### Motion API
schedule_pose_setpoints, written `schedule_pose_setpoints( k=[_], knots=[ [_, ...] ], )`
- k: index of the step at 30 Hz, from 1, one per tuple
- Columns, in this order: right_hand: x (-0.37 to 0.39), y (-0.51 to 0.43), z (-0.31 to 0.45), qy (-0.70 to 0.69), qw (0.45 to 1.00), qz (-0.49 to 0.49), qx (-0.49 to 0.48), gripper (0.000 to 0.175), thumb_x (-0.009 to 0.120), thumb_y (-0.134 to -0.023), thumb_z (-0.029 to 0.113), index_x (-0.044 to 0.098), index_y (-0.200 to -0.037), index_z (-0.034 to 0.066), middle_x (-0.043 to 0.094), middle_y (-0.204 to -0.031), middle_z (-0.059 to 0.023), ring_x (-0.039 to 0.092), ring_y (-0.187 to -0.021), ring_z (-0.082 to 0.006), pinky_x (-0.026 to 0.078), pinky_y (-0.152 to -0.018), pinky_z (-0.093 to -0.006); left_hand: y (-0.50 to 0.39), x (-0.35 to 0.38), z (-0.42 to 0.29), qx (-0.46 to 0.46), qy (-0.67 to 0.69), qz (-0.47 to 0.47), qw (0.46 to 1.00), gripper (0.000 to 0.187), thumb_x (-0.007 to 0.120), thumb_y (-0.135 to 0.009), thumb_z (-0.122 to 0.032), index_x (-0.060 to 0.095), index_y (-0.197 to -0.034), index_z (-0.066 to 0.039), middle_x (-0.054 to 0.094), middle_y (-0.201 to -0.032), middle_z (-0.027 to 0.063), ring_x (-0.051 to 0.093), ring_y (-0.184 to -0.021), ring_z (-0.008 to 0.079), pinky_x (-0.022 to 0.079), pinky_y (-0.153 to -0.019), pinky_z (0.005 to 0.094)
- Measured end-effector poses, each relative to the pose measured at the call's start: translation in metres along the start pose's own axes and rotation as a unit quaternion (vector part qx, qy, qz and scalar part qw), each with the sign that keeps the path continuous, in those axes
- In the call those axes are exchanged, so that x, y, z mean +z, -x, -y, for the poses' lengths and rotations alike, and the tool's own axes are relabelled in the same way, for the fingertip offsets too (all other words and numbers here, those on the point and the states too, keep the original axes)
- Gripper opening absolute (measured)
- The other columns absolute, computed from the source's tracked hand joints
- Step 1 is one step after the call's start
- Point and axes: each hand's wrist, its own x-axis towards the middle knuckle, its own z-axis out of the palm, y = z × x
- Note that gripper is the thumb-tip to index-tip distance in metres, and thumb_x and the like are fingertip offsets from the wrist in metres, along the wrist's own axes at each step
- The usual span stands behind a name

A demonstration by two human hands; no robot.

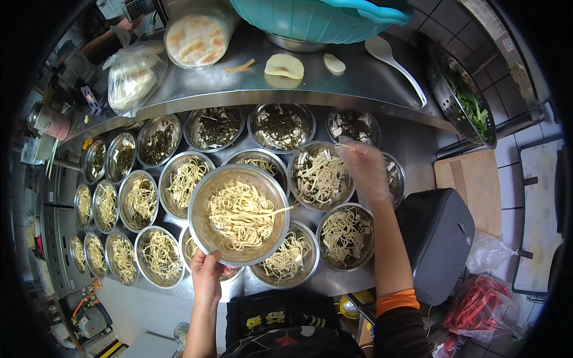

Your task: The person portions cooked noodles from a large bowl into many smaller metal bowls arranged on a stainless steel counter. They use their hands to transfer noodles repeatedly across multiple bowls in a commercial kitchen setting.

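My left hand (209, 271) grips the lower rim of a large steel bowl (197, 223) and holds it above the counter. Pale noodle-like strips (241, 217) lie in it, a few trailing over its right edge. My right hand (365, 168), in a clear plastic glove, is over the right side of a smaller steel bowl (293, 174) with dark shreds and pale strips (323, 176) inside; a pale strip shows at the fingertips. Around them stand rows of steel bowls. Those nearest the shelf hold dark shreds (218, 126); many others have pale strips on top (159, 253).
Above the bowls runs a steel shelf (313, 91) with a turquoise basin (313, 22), bagged flatbreads (197, 40) and a white spoon (394, 62). A colander of greens (465, 98) is at upper right. A dark grey case (438, 246) stands beside my right forearm. Another person's arm (103, 40) shows upper left.
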Motion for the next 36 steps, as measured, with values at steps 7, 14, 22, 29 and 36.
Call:
schedule_pose_setpoints(
  k=[7,14,22,29,36],
  knots=[
    [-0.025,0.01,0.058,-0.072,0.997,-0.042,0.001,0.018,0.061,-0.085,0.009,0.068,-0.098,0.0006,0.067,-0.084,-0.0015,0.059,-0.071,-0.0055,0.048,-0.06,-0.0197,0.001,-0.002,0.0,0.002,0.008,0.016,1.0,0.016,0.05,-0.086,-0.003,0.059,-0.099,-0.003,0.066,-0.085,0.0078,0.061,-0.055,0.0147,0.046,-0.044,0.0214],
    [-0.088,0.021,0.095,-0.144,0.979,-0.101,-0.102,0.024,0.059,-0.09,0.016,0.063,-0.104,-0.002,0.068,-0.088,-0.0115,0.064,-0.07,-0.0139,0.05,-0.062,-0.0229,0.004,-0.003,-0.002,0.01,0.023,0.005,1.0,0.018,0.051,-0.085,-0.004,0.058,-0.102,-0.004,0.066,-0.087,0.0072,0.06,-0.054,0.0142,0.046,-0.042,0.0213],
    [-0.146,0.01,0.057,0.06,0.988,-0.145,-0.008,0.021,0.063,-0.087,0.02,0.067,-0.097,0.0022,0.067,-0.081,-0.0026,0.059,-0.068,-0.0064,0.044,-0.054,-0.0231,0.005,-0.004,-0.015,0.041,0.044,0.023,0.998,0.017,0.052,-0.086,-0.004,0.058,-0.101,-0.006,0.066,-0.086,0.0043,0.059,-0.056,0.011,0.045,-0.043,0.0207],
    [-0.085,0.021,0.002,0.462,0.886,0.042,0.015,0.048,0.06,-0.077,0.021,0.052,-0.118,-0.003,0.064,-0.09,-0.0217,0.063,-0.084,-0.0368,0.05,-0.078,-0.0439,0.011,-0.009,-0.028,0.058,0.049,0.031,0.997,0.016,0.054,-0.087,-0.005,0.058,-0.102,-0.006,0.065,-0.09,0.0037,0.059,-0.063,0.0082,0.044,-0.043,0.0195],
    [0.048,0.06,-0.041,0.3,0.916,0.245,-0.107,0.054,0.069,-0.076,0.012,0.05,-0.127,0.0084,0.05,-0.129,-0.0158,0.054,-0.111,-0.0326,0.045,-0.095,-0.0378,0.01,-0.021,-0.034,0.071,0.04,0.015,0.997,0.015,0.052,-0.088,-0.006,0.057,-0.102,-0.006,0.065,-0.088,0.0037,0.059,-0.063,0.0092,0.042,-0.043,0.0204]
  ],
)
